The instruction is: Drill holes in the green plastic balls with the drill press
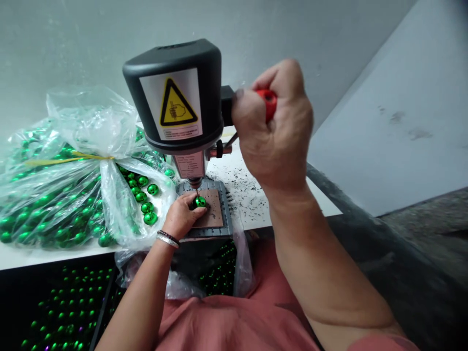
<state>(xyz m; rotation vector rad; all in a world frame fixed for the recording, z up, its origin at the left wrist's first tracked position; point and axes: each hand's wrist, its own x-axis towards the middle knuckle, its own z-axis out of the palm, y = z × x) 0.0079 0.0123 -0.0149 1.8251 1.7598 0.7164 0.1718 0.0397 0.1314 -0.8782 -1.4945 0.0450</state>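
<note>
Gripping the red handle (270, 103), the right hand (287, 131) seems mid-drilling on the ball (200, 201) the left hand (180, 216) pinches; more fill the bag (104, 126).

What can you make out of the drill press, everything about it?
The drill press stands upright on the white tabletop. Its smooth black housing, plastic or painted metal by its look, bears a yellow warning triangle; a pinkish label sits below. A thin bit points down at a green ball, held by the left hand over a brown board on the grey base. The right hand grips its red handle. Whether it is running, I cannot tell.
</note>
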